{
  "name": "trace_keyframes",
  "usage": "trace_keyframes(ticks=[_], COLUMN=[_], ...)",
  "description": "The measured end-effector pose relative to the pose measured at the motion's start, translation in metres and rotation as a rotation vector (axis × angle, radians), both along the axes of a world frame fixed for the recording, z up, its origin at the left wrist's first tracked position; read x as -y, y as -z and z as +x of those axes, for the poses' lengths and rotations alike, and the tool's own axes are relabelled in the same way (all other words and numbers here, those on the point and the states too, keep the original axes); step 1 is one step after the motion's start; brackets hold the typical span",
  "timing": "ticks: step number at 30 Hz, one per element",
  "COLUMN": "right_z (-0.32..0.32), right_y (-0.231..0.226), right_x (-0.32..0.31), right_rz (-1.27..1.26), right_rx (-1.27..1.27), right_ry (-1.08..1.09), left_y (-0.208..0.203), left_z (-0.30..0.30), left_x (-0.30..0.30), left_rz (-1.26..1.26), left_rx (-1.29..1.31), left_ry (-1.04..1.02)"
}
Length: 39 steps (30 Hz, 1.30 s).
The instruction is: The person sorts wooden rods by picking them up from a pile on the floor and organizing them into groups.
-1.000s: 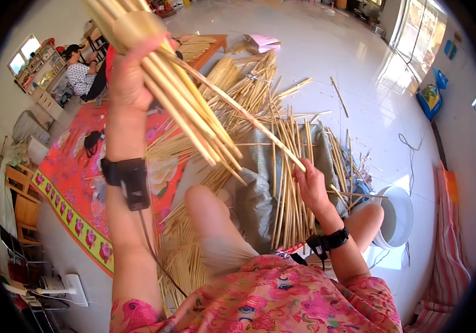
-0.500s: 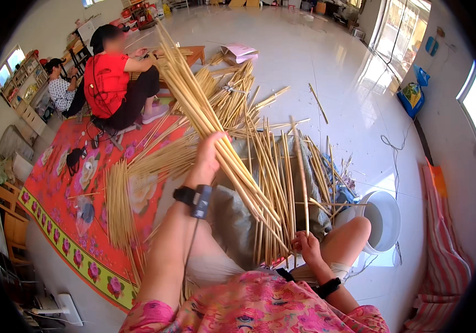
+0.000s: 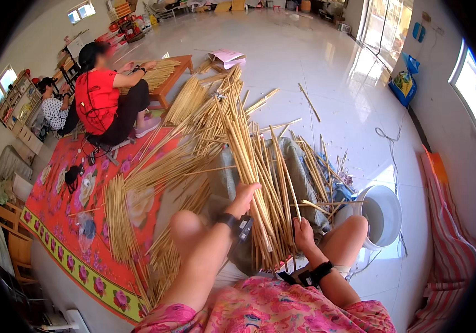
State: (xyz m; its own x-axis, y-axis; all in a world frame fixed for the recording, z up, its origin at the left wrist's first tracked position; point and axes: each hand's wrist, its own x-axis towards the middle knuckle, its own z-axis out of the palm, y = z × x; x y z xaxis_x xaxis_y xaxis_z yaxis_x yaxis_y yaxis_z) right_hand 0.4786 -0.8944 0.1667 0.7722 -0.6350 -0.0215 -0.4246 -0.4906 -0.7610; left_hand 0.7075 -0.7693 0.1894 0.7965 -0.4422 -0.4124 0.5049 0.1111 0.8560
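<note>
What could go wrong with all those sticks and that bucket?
The bundle of sticks in the left hand might slip and mix with the sticks heaped beside it. The right knee looks close to the white bucket and could bump it. Somebody might slip on the loose stick on the floor.

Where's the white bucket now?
In the head view, the white bucket stands on the right, close beside the person's right knee, left of the red-striped cloth.

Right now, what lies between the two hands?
In the head view, pale sticks, including the lower part of the held bundle, lie between left hand and right hand.
</note>
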Motion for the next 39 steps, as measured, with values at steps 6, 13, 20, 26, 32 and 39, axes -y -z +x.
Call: trace_keyframes(ticks=[6,13,20,26,32,39], right_z=[0.003,0.010,0.007,0.004,0.018,0.061], right_y=[0.026,0.040,0.039,0.026,0.019,-0.011], right_x=[0.005,-0.004,-0.009,-0.011,-0.023,-0.068], right_rz=[-0.096,-0.122,-0.034,0.084,-0.032,-0.222], right_rx=[0.094,-0.014,-0.025,-0.059,-0.086,-0.421], right_ry=[-0.031,0.035,-0.046,-0.040,-0.086,-0.107], left_y=[0.029,0.047,-0.001,-0.005,0.014,0.047], left_z=[-0.031,-0.064,-0.100,-0.113,-0.096,-0.089], left_x=[0.007,0.010,0.006,-0.013,-0.039,-0.049], left_rz=[0.150,0.413,0.940,0.988,0.890,0.444], left_rx=[0.084,0.340,0.551,0.729,0.556,0.204], left_ry=[0.089,0.122,0.384,0.358,0.427,0.355])
